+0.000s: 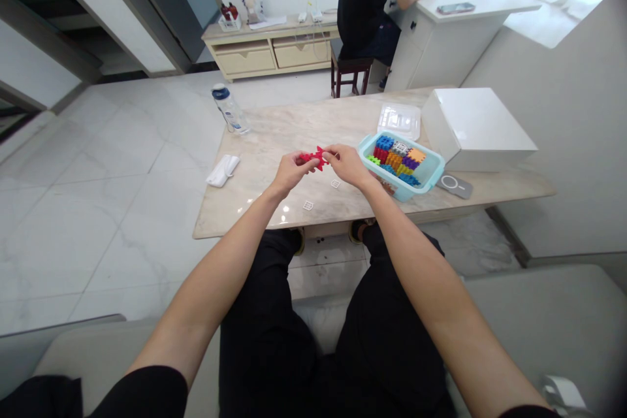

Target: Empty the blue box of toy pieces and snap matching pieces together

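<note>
Over the marble-topped table, my left hand (292, 170) and my right hand (345, 163) pinch red interlocking toy pieces (318, 158) between them. The red pieces have notched, toothed edges and appear to touch; whether they are joined I cannot tell. On the tabletop below lie two small white lattice pieces, one lattice piece (335, 183) under my right hand and another lattice piece (308, 206) nearer the front edge. Just right of my right hand stands a light blue bin (431, 177) with stacked blocks in blue, orange, yellow, green, purple and white. My right forearm passes beside its near-left side.
A water bottle (230, 110) and a white tissue pack (223, 170) are at the table's left. Behind the bin lie a clear plastic lid (399, 121) and a white box (477, 127); a grey phone (455, 185) is beside it. Another person (367, 3) sits at a far counter.
</note>
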Demonstrator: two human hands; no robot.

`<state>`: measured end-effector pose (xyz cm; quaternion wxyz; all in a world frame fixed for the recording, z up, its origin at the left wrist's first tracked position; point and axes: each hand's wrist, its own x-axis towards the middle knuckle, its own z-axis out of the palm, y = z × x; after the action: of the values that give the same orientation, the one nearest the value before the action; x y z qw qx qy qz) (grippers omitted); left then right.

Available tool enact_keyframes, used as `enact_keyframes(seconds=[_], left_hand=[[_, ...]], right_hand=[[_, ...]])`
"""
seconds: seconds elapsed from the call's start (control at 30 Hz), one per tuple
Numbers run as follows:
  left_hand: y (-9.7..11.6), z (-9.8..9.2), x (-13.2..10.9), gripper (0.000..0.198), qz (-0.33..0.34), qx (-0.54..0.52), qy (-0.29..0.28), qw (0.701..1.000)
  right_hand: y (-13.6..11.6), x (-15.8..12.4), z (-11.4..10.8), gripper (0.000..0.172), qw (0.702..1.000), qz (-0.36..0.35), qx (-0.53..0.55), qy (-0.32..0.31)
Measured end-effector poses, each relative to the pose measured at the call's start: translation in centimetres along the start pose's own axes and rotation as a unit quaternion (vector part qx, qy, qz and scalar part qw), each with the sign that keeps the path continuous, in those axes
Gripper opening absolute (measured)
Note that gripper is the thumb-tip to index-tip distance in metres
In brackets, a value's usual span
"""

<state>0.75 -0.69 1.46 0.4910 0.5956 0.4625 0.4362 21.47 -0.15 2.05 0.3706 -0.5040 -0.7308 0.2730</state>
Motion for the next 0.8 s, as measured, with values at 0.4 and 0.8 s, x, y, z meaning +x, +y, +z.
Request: enact_keyframes(seconds=[0.4,0.8], left_hand=[[0.08,0.1,-0.09,0.045,0.004,-0.006,-0.001,1.0],[0.62,0.24,-0.4,0.049,0.018,-0.021,-0.016,0.999]], right_hand=[[-0.16,-0.12,-0.1,0.025,1.0,0.003,-0.001,0.009],[-0.57,-0.41,-0.51,0.025,0.999,0.004,0.007,0.034]])
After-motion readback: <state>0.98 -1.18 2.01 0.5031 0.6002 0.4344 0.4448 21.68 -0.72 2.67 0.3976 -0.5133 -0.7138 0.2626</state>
